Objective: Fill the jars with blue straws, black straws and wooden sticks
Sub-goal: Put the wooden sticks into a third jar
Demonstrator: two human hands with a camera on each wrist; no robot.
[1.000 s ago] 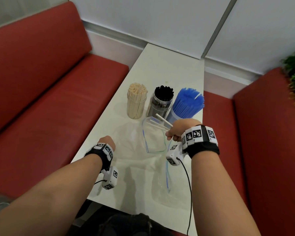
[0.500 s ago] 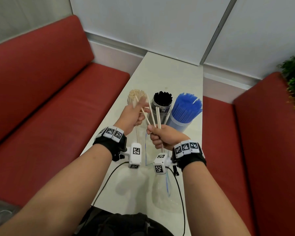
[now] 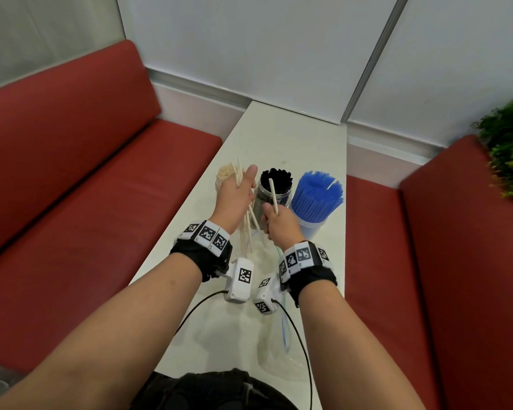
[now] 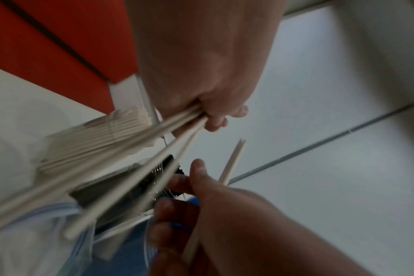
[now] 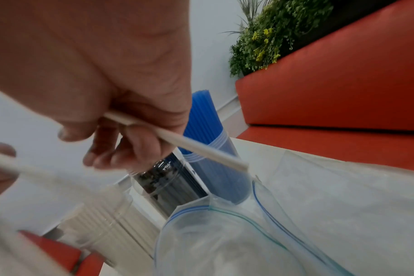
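Three jars stand in a row on the white table [image 3: 279, 137]: a jar of wooden sticks [image 3: 224, 173], a jar of black straws [image 3: 274, 184] and a jar of blue straws [image 3: 317, 196]. My left hand [image 3: 234, 196] grips a bundle of several wooden sticks [image 4: 135, 149] just in front of the stick jar [image 4: 95, 142]. My right hand [image 3: 279, 223] pinches a single wooden stick [image 3: 272, 195], held upright before the black jar [image 5: 168, 179]. That stick [image 5: 189, 145] shows in the right wrist view beside the blue straws [image 5: 206, 119].
Clear zip bags [image 5: 248, 233] lie open on the table near me, under both wrists [image 3: 273, 350]. Red bench seats [image 3: 86, 202] run along both sides of the narrow table. A green plant [image 3: 510, 143] stands behind the right bench.
Both hands have risen from the bag toward the jars. The left hand now grips most of the sticks by the stick jar; the right hand is left with one.
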